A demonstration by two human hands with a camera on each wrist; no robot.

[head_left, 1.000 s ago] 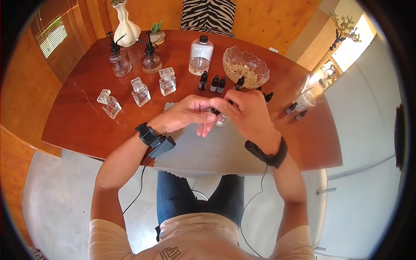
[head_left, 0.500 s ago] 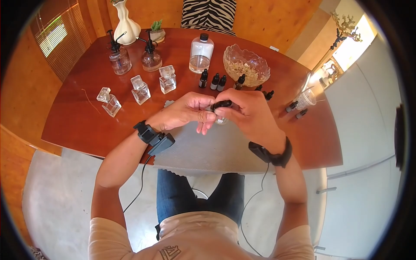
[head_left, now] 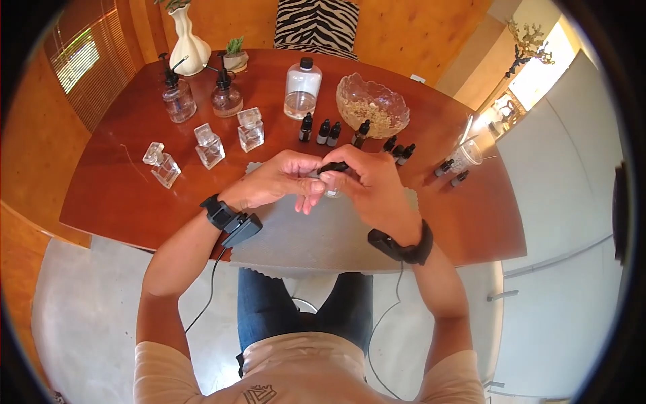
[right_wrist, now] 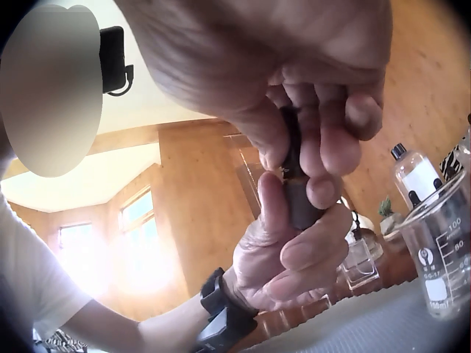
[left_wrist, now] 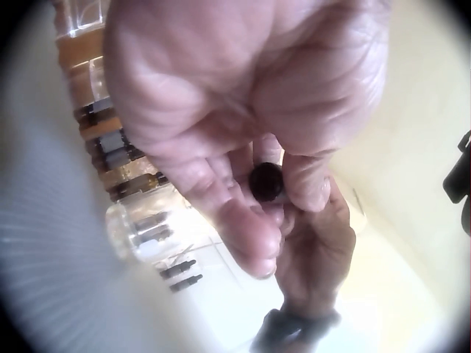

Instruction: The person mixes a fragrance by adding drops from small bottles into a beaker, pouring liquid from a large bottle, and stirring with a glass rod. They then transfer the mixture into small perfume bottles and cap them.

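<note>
Between both hands, over the grey mat (head_left: 303, 236), is a small dark dropper bottle (right_wrist: 303, 206). My left hand (head_left: 279, 178) grips its body with thumb and fingers. From above, my right hand (head_left: 380, 185) pinches the black dropper cap (head_left: 333, 168) between thumb and fingertips. In the right wrist view the bottle stands nearly upright, its cap against the neck. The left wrist view shows one round dark end (left_wrist: 266, 182) of it among the fingers. A clear glass beaker (right_wrist: 445, 257) with white markings stands close by, mostly hidden behind the hands in the head view.
Several black-capped dropper bottles (head_left: 328, 132) line the table beyond the hands. Square glass perfume bottles (head_left: 210, 148) stand to the left. Farther back are a large clear bottle (head_left: 301, 94), a glass bowl (head_left: 370, 108) and pump bottles (head_left: 178, 101). A clear cup (head_left: 468, 156) sits at right.
My right hand has turned at the cap, and the black cap, mostly covered earlier, now shows between its fingers. The left hand keeps its grip. The head view has shifted slightly.
</note>
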